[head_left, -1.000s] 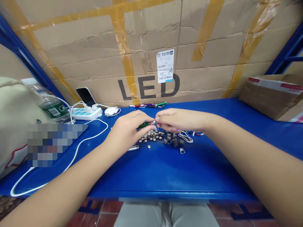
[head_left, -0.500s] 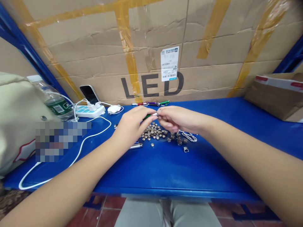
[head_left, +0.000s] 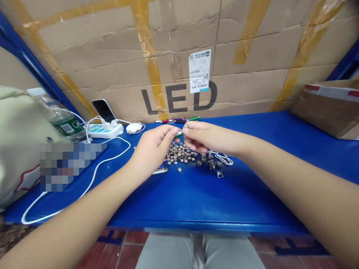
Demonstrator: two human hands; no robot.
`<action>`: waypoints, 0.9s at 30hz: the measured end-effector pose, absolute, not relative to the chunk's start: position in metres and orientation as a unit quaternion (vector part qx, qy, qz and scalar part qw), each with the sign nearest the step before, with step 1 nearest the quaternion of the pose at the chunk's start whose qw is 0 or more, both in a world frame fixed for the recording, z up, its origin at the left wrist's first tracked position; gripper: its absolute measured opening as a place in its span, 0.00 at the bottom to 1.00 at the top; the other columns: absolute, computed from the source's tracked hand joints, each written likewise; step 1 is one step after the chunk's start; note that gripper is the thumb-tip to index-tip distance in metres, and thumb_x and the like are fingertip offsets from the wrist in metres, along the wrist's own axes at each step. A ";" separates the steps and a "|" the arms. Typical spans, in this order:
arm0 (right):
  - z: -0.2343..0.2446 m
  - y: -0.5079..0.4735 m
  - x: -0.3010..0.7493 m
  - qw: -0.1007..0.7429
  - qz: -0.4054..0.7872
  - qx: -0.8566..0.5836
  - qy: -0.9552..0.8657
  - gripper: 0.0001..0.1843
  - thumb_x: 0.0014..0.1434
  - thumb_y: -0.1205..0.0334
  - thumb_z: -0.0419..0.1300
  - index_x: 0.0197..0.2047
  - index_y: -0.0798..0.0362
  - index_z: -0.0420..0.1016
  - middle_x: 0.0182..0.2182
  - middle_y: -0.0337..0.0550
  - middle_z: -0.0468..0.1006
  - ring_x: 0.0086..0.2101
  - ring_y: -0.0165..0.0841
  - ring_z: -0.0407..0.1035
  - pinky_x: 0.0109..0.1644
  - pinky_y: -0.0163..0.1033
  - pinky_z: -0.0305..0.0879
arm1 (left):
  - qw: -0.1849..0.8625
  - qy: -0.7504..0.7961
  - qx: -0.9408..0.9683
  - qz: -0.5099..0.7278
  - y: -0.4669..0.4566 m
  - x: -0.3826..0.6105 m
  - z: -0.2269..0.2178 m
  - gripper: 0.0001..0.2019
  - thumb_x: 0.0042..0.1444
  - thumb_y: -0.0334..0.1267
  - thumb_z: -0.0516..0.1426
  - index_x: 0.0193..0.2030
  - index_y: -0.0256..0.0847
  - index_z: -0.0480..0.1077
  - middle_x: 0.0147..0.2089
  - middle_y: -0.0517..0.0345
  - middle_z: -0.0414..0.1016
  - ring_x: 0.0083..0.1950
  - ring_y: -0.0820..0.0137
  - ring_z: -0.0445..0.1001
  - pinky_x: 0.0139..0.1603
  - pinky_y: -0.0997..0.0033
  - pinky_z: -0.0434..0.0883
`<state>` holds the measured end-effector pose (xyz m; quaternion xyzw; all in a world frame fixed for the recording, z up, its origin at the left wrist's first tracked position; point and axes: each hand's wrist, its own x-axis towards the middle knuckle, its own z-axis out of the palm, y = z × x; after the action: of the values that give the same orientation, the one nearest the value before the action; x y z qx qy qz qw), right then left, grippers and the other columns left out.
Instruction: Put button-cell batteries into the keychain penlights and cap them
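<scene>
My left hand (head_left: 157, 142) pinches a slim green pen-shaped tube with a silver part (head_left: 178, 134) between thumb and fingers. The fingers cover most of the tube. Facing it, my right hand (head_left: 200, 136) is closed at the tube's end, thumb against curled fingers; what it pinches is hidden. Below both hands lies a pile of small round silver button cells (head_left: 179, 153), with one button cell (head_left: 179, 169) apart in front. Right of the pile are several small metal clips (head_left: 211, 163) and a silver carabiner (head_left: 224, 158). A silver tube (head_left: 159, 171) lies partly behind my left wrist.
Red, purple and green pen-shaped pieces (head_left: 179, 120) lie at the back. To the left are a power strip (head_left: 105, 130), a phone (head_left: 103, 110), a white cable (head_left: 97, 175), a bottle (head_left: 66, 123) and a bag (head_left: 22, 142). A cardboard box (head_left: 328, 108) stands right.
Both hands have shifted slightly left, still together at the tube. Less of the green tube shows between the fingers now. The whole view has moved a little.
</scene>
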<state>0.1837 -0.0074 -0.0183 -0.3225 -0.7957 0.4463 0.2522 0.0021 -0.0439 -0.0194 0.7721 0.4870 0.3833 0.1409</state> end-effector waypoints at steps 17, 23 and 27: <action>-0.018 -0.009 0.183 0.267 0.294 -0.362 -0.843 0.10 0.68 0.59 0.48 0.34 0.50 0.61 0.25 0.34 0.70 0.25 0.27 0.62 0.31 0.34 0.55 | 0.118 0.457 0.813 0.342 -0.038 -0.009 -0.020 0.11 0.60 0.42 0.58 0.47 0.41 0.69 0.42 0.57 0.77 0.39 0.71 0.74 0.37 0.74 0.70; -0.014 -0.010 0.183 0.256 0.187 -0.362 -0.877 0.08 0.66 0.60 0.49 0.34 0.51 0.62 0.29 0.38 0.71 0.30 0.30 0.63 0.34 0.36 0.54 | 0.196 0.467 0.809 0.300 -0.036 -0.012 -0.017 0.13 0.66 0.46 0.50 0.41 0.40 0.70 0.33 0.62 0.75 0.22 0.78 0.65 0.24 0.78 0.63; -0.015 -0.007 0.185 0.245 0.129 -0.343 -0.898 0.08 0.66 0.60 0.49 0.34 0.51 0.63 0.31 0.40 0.72 0.32 0.31 0.63 0.35 0.36 0.54 | 0.258 0.457 0.803 0.282 -0.031 -0.014 -0.019 0.16 0.66 0.48 0.49 0.40 0.39 0.70 0.31 0.62 0.73 0.22 0.79 0.64 0.23 0.78 0.61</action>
<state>0.1848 -0.0068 -0.0154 -0.3429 -0.8978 0.1287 0.2446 -0.0141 -0.0313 -0.0190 0.8034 0.4568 0.2816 0.2582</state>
